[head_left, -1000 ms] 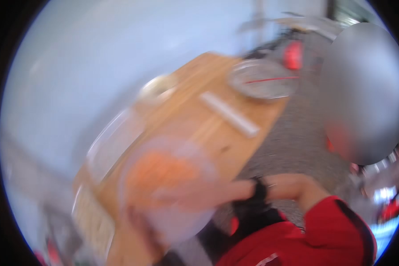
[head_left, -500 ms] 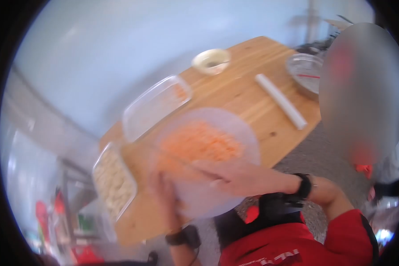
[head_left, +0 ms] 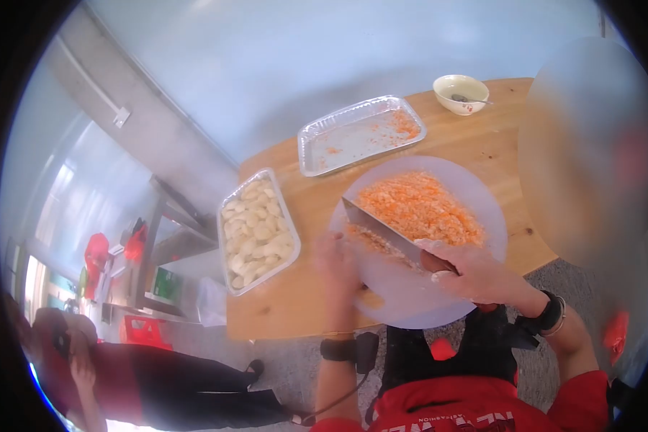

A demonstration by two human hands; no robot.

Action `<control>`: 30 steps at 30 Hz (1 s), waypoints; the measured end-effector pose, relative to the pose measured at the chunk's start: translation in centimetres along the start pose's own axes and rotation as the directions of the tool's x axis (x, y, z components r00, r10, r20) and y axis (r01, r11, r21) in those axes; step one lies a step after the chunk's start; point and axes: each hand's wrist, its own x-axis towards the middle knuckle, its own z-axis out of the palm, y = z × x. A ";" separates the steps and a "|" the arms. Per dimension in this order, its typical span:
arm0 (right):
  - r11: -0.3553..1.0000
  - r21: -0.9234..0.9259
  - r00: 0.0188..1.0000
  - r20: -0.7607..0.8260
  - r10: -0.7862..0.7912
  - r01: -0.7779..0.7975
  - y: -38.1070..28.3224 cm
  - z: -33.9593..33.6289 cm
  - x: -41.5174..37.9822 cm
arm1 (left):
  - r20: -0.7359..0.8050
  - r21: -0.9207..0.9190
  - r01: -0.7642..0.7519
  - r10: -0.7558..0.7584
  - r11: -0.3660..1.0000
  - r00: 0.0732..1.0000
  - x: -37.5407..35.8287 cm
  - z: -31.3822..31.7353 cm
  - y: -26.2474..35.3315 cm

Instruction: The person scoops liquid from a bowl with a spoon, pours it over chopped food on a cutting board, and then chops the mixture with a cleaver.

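A round, pale cutting board (head_left: 403, 306) bears a heap of finely chopped orange-and-white food (head_left: 425, 205). My right hand (head_left: 475, 270) is wrapped round the handle of a cleaver (head_left: 383, 229). Its broad blade slants across the board from upper left to lower right, on the near side of the main heap. A smaller strip of chopped bits (head_left: 378, 243) lies along the near side of the blade. My left hand (head_left: 338, 270) is at the board's left edge, its fingers blurred by motion.
Left of the board stands a foil tray (head_left: 295, 245) full of pale round pieces. Behind it, another foil tray (head_left: 338, 155) has orange scraps in it. A bowl with a spoon (head_left: 453, 106) sits at the back. A person (head_left: 86, 360) is at lower left; another, blurred, at right.
The view has swung, shifting the table rightward and down, and is sharper. The cleaver now shows clearly on the near side of the heap, still in my right hand. My left hand stays by the board's left edge.
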 end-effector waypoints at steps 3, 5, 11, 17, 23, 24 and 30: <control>0.996 0.060 0.997 -0.036 -0.067 0.069 0.8 0.6 0.5 | 0.003 0.014 0.055 -0.055 0.998 0.998 0.2 -0.5 0.4; 0.961 -0.109 0.949 -0.164 -0.268 0.253 0.5 1.2 0.7 | -0.001 -0.022 0.088 -0.088 0.996 0.996 -0.1 -0.3 0.0; 0.999 0.042 0.999 -0.035 -0.018 0.019 0.1 1.2 1.0 | -0.084 -0.056 0.121 -0.126 0.991 0.989 0.0 0.2 -0.2; 0.994 0.100 0.999 -0.035 -0.032 0.036 -1.0 1.2 0.3 | -0.077 -0.085 0.100 -0.107 0.991 0.991 0.1 0.3 -0.6; 0.941 0.295 0.985 0.009 0.170 -0.165 0.7 1.2 0.2 | -0.098 -0.102 0.104 -0.114 0.989 0.989 0.0 0.4 -0.5; 0.942 0.291 0.985 0.009 0.172 -0.167 0.6 0.9 0.1 | -0.106 -0.091 0.094 -0.104 0.991 0.989 0.1 0.4 -0.4; 0.978 0.207 0.991 -0.123 0.062 -0.036 0.6 1.0 0.5 | -0.093 -0.119 0.073 -0.084 0.990 0.992 0.0 0.6 -1.0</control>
